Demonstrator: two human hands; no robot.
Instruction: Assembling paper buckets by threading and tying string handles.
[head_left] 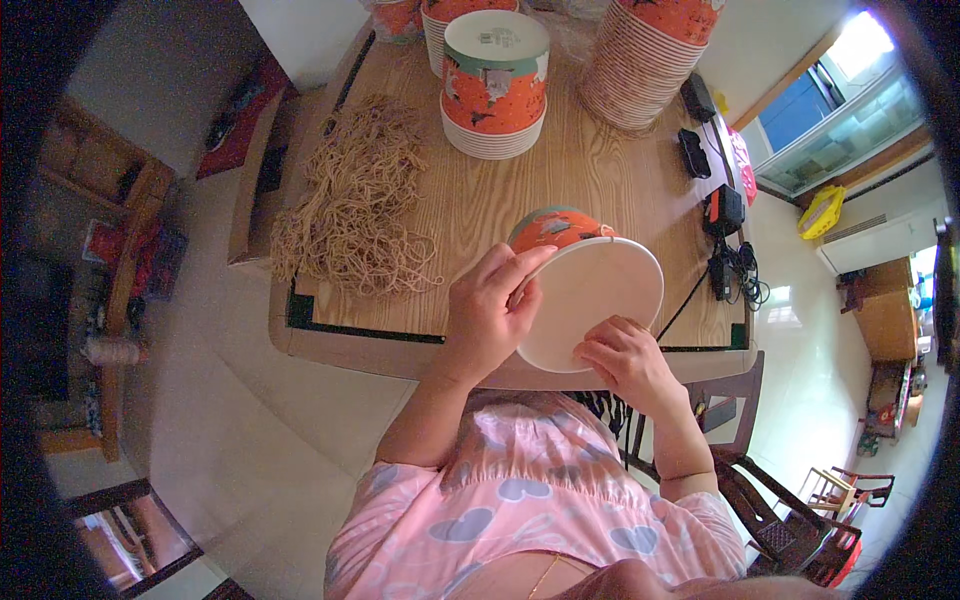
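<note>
Over the table's near edge [350, 350], the paper tub [595, 300] looked light, stiff yet dentable, best taken by its rim, which the left hand [495, 306] gripped; whether the curled right hand [634, 364] pinched anything was unclear.

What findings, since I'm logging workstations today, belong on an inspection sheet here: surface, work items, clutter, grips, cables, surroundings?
Surface: wood-grain table, dark strips along its near edge.
Work items: orange-and-green paper bucket, tilted, pale open mouth towards the wearer; twine pile, loose, on the left; upside-down bucket stack beyond; taller bucket stack to its right.
Clutter: black tray-like object and orange-and-black device near the right edge.
Grips: left grip holds the bucket's left rim; right grip at the mouth's lower right, fingertip contact unclear.
Cables: black cable bundle at the right edge.
Surroundings: pale floor; dark chair, right.
</note>
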